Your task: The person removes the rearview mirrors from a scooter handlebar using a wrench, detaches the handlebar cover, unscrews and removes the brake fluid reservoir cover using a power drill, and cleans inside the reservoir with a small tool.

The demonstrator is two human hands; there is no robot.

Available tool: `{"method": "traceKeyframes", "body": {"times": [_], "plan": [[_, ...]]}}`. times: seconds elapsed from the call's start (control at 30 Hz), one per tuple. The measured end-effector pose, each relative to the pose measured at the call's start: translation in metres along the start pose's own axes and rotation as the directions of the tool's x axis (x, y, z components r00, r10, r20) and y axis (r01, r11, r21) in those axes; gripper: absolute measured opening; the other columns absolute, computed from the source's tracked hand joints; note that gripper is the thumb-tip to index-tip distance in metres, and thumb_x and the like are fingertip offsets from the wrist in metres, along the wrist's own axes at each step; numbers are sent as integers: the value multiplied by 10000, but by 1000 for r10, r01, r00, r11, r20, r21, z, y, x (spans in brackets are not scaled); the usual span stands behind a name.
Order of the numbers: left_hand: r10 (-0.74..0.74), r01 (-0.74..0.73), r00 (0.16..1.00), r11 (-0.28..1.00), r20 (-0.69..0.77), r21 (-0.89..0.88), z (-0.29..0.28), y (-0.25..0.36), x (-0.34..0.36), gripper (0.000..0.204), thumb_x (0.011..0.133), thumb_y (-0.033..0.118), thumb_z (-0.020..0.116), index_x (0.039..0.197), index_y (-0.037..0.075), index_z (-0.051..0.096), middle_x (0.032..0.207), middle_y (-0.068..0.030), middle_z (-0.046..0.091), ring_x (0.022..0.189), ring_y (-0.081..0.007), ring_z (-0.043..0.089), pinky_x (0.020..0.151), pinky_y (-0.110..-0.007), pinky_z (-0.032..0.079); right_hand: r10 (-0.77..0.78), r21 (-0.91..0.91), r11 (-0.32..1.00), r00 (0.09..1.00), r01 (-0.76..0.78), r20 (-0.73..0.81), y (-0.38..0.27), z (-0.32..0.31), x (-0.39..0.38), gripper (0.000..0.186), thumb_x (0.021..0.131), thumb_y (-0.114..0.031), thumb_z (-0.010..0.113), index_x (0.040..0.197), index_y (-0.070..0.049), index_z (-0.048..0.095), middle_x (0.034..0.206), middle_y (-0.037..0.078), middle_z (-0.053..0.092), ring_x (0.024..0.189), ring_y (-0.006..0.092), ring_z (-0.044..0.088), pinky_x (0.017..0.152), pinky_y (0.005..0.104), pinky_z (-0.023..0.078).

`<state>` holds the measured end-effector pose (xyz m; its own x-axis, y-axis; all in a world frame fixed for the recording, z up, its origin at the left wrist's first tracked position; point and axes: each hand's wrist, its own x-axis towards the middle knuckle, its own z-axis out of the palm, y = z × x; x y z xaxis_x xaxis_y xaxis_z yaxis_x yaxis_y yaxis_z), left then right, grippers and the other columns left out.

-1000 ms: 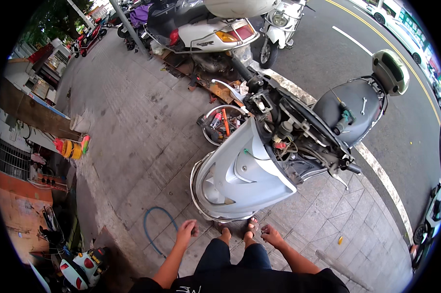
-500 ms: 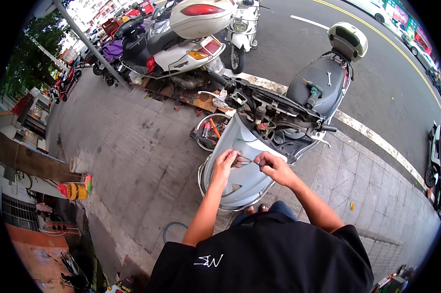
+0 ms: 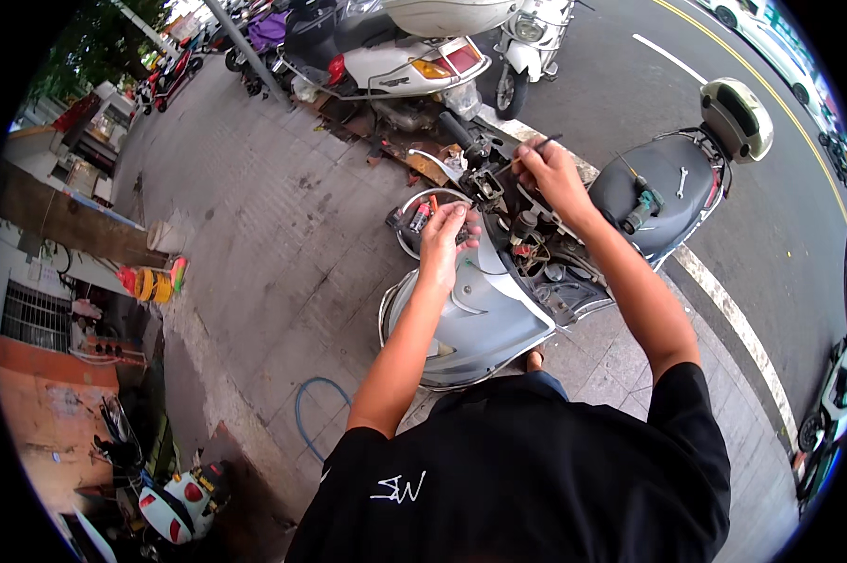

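My right hand (image 3: pixel 549 178) is closed round what looks like a thin screwdriver (image 3: pixel 547 142), its dark end sticking out past my fingers. It is over the bared handlebar area of a scooter (image 3: pixel 522 230). Lower and to the left, my left hand (image 3: pixel 445 239) is curled with the palm turned inward; something small and dark seems to lie in it, too small to name. Beneath that hand is the scooter's silver-grey front panel (image 3: pixel 484 324). Wires and parts show where the scooter's covers are off.
A round basin (image 3: pixel 407 246) of tools stands beyond the panel. On the scooter's seat (image 3: pixel 620 180) lie a green power drill (image 3: pixel 643 208) and a wrench (image 3: pixel 682 182). Another white scooter (image 3: pixel 414 70) is parked ahead. A blue hose (image 3: pixel 300 413) lies on the pavement.
My hands have parted: the right one has moved forward over the handlebar with the thin tool, and the left one has risen away from the panel's middle. The view has shifted.
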<state>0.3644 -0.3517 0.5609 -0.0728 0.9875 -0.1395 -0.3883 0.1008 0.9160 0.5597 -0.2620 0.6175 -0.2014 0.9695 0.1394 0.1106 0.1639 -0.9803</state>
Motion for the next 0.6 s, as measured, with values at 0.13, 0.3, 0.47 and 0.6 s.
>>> {"method": "traceKeyframes", "body": {"times": [0.13, 0.3, 0.47, 0.6], "plan": [[48, -13, 984, 979, -171, 201, 4, -19, 35, 315, 907, 251, 626, 1166, 83, 561, 976, -19, 628, 805, -104, 605, 641, -262, 487, -125, -301, 941, 985, 157, 122, 20, -8, 46, 229, 927, -220, 546, 868, -4, 594, 704, 122, 646, 651, 233, 639, 631, 368, 492], [213, -62, 950, 847, -230, 528, 19, -25, 64, 440, 874, 226, 656, 1267, 76, 527, 1003, -27, 603, 788, -112, 594, 618, -245, 482, -307, -406, 819, 907, 406, 288, 32, 1, 65, 229, 905, -226, 568, 868, -5, 615, 695, 199, 626, 719, 392, 632, 673, 467, 474], [391, -80, 897, 599, -204, 797, 29, -32, 82, 428, 737, 195, 720, 1148, 106, 641, 977, -101, 556, 874, -246, 586, 800, -363, 482, -280, -279, 872, 877, 403, 391, 33, -9, 75, 209, 884, -205, 579, 882, 0, 618, 696, 214, 618, 701, 405, 623, 642, 479, 470], [361, -5, 899, 573, -247, 820, 35, -25, 82, 419, 747, 118, 709, 1160, 96, 642, 962, -77, 531, 863, -201, 550, 780, -333, 478, -344, -351, 773, 813, 529, 469, 38, -2, 81, 192, 872, -187, 580, 886, 2, 612, 711, 224, 623, 716, 408, 629, 643, 484, 490]]}}
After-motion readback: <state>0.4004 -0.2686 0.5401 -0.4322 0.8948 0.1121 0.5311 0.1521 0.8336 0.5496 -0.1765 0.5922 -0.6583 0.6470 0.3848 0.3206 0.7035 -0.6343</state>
